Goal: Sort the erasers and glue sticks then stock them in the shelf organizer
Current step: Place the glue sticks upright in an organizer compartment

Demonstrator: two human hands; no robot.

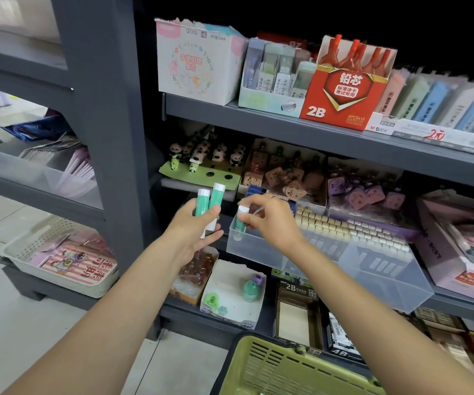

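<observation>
I see the clear plastic organizer [261, 249] on the middle shelf's front edge, rows of small pale erasers [352, 229] filling its right part. My right hand [270, 220] pinches one green, white-capped glue stick [241, 220] upright over its left end; my left hand [193, 223] grips two smooth cylindrical glue sticks [210, 201] just left of it

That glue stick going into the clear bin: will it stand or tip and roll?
Likely tips: the glue stick is tall, narrow, and already leans in the right hand. Its round body probably rolls once flat. The clear bin walls should contain it.
</observation>
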